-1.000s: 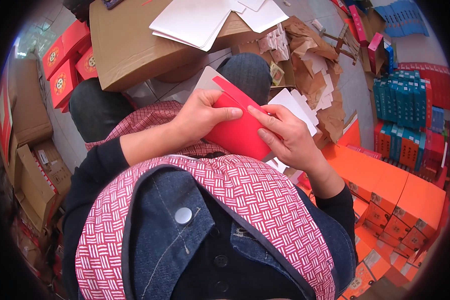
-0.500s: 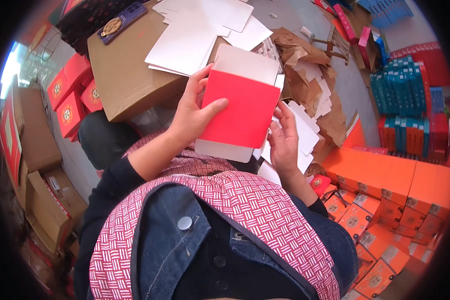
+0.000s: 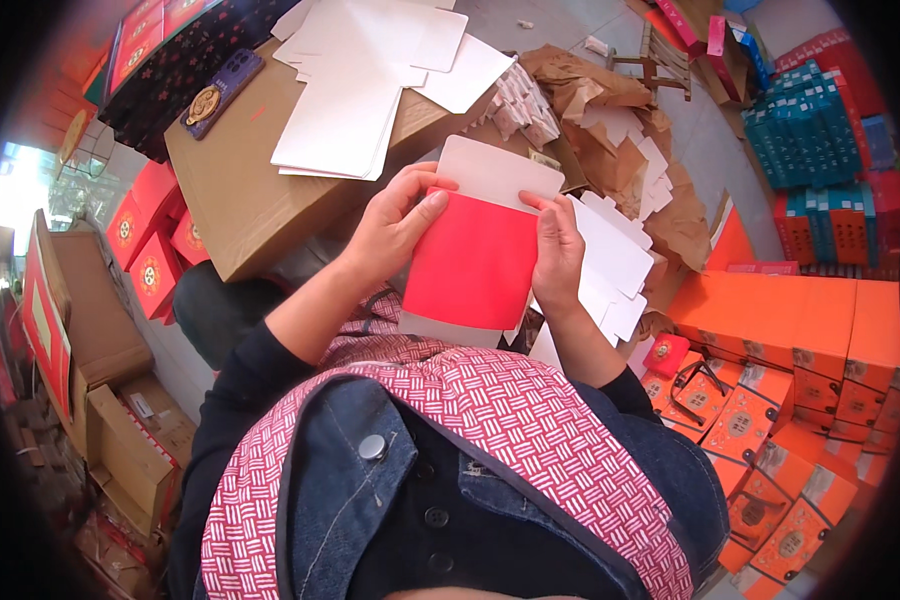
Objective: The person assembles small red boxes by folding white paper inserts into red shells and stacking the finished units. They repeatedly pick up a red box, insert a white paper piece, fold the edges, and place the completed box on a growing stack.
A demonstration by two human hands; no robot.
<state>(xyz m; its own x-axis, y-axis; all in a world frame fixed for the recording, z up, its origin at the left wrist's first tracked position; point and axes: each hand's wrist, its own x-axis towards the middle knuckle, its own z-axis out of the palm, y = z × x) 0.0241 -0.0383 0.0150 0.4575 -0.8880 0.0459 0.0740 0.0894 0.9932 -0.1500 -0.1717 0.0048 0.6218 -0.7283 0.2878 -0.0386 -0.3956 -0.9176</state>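
Both hands hold a red cardboard box (image 3: 473, 263) in front of my lap, one at each upper side. Its pale inner flap (image 3: 498, 172) stands out at the far end, and another whitish flap shows at the near end. My left hand (image 3: 395, 222) grips the far left corner, thumb on the red face. My right hand (image 3: 558, 245) holds the far right corner, its fingers bent at the base of the pale flap. Beyond them, flat white card blanks (image 3: 355, 95) lie on a large brown carton (image 3: 232, 180).
A phone (image 3: 222, 92) lies on the carton. Red boxes (image 3: 153, 272) stand at left, with open brown cartons (image 3: 120, 450) nearer. More white blanks (image 3: 607, 262) and crumpled brown paper (image 3: 595, 85) lie right of my hands. Orange boxes (image 3: 760, 315) are stacked at right, with glasses (image 3: 695, 385) on them.
My right hand has moved up from the box's lower right side to its far right corner. The box has come slightly nearer and tilted, and my left hand has shifted to its far corner.
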